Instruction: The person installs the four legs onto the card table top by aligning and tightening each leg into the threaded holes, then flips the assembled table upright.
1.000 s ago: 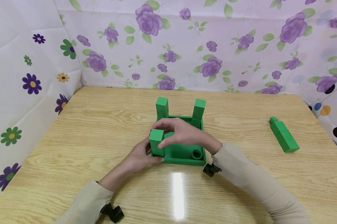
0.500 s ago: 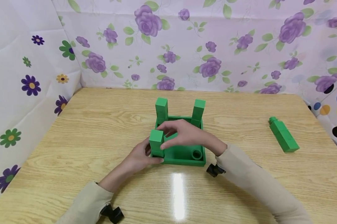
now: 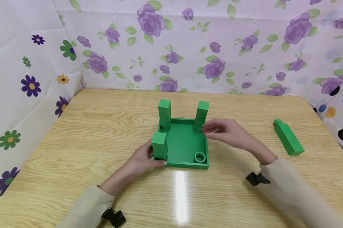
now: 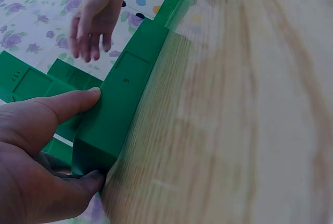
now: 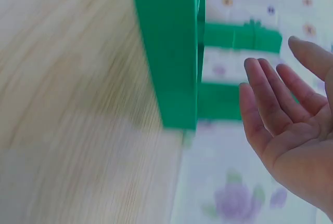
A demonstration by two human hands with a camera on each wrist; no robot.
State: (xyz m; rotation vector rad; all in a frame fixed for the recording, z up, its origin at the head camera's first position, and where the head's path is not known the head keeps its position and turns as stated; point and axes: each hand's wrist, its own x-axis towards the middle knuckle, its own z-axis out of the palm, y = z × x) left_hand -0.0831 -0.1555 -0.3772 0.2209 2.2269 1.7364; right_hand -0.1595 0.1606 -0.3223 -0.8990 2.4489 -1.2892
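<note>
Green tray on table, three blocks upright inside.

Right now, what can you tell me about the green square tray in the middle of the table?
The green tray looks like smooth plastic, square, with a low rim all around. It lies flat on the wooden table. Three green posts stand upright in its corners: two at the back, one at the front left. The front right corner has an empty round ring. The left hand holds the front left corner, its thumb on the side wall. The right hand hovers open beside it.

bare open hand beside blurred green tray.
</note>
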